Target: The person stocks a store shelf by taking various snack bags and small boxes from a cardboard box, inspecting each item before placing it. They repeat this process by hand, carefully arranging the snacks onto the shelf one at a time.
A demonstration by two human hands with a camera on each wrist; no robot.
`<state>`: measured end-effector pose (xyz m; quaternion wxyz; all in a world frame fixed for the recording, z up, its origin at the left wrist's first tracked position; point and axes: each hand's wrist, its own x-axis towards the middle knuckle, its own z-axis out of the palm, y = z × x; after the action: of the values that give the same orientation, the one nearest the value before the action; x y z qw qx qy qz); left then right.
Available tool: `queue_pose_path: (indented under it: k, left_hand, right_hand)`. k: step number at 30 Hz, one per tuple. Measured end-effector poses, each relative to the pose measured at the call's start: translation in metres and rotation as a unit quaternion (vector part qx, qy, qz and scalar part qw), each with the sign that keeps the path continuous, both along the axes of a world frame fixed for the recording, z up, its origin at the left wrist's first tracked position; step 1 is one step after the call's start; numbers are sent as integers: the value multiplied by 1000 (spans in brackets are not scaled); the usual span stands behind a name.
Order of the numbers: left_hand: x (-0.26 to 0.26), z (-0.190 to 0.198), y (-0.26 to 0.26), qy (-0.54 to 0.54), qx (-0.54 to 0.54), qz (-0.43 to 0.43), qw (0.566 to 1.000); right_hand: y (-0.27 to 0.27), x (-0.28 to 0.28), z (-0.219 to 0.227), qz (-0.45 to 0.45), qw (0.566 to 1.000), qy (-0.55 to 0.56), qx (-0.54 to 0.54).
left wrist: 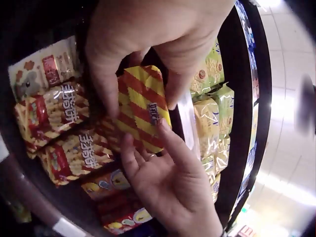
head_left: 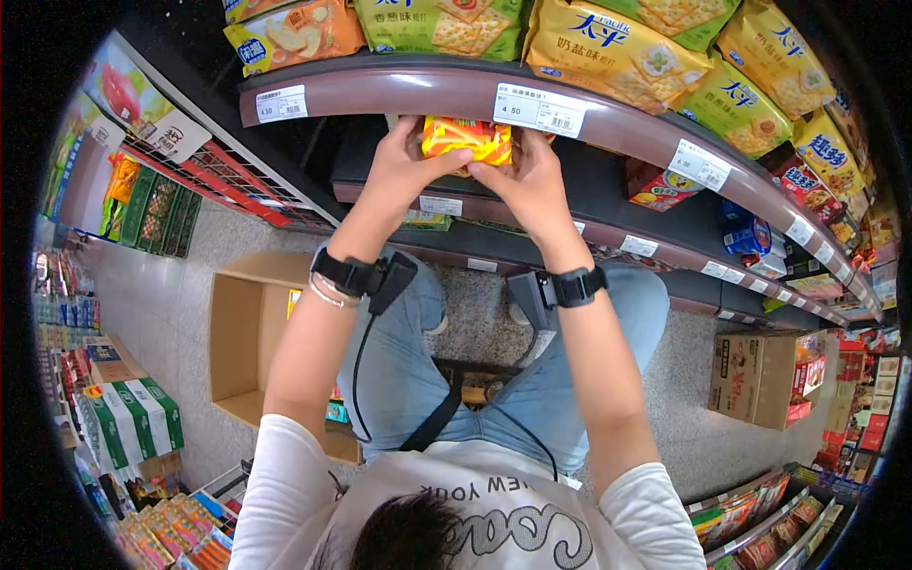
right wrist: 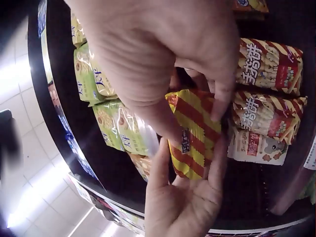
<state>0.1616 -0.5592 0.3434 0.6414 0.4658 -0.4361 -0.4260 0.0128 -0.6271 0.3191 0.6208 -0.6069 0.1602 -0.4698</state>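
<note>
A yellow biscuit packet with red-brown diagonal stripes (head_left: 467, 142) is held between both hands, just under the front lip of the upper shelf. My left hand (head_left: 410, 163) grips its left side, thumb across the near face. From the other side my right hand (head_left: 528, 180) holds it, the two thumbs almost meeting. Seen from the left wrist, the packet (left wrist: 143, 106) has its striped back with a small dark printed label showing. Beside it on the shelf lie similar striped finger-biscuit packets (left wrist: 59, 116), also visible in the right wrist view (right wrist: 269, 116).
The upper shelf's edge (head_left: 389, 92) with price tags overhangs the hands. Yellow and green cracker packs (head_left: 608, 52) sit above it. On the floor, an open cardboard box (head_left: 233, 332) stands left of the knees, and another carton (head_left: 750, 380) stands to the right.
</note>
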Motion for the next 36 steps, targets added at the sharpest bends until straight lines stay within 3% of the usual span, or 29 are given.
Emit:
queue_pose_path:
  k: [5,11,17,20,22,25,26,34,36]
  left_hand:
    - [17,-6,-20,-203,35,3,979]
    - [23,-32,-28,-143,34,10,989]
    - [28,-22,-37,-172,-24,41,984]
    - [33,-20,-48,-236,-43,64,969]
    - [40,-26,-59,-325,-27,108,939]
    - [53,-40,-75,-474,-26,161,866]
    - [57,-44,-81,-524,-30,176,833]
    - [80,-64,-105,-617,-43,121,777]
    - [82,-68,-104,-637,-46,120,760]
  right_hand:
    - [-18,7,-15,-56,992,101,-48]
    - [-22,13,-32,-83,987,123,-67]
    - [-33,19,-27,-104,985,120,-68]
    - [-43,25,-22,-127,978,140,-83]
    - [-52,31,-25,-183,957,176,-138]
    - [-63,36,-22,-289,827,318,-361]
    - [-66,37,-24,-290,822,325,-366]
    - [-80,44,-29,-284,797,367,-388]
    - [-76,47,-26,-287,820,336,-364]
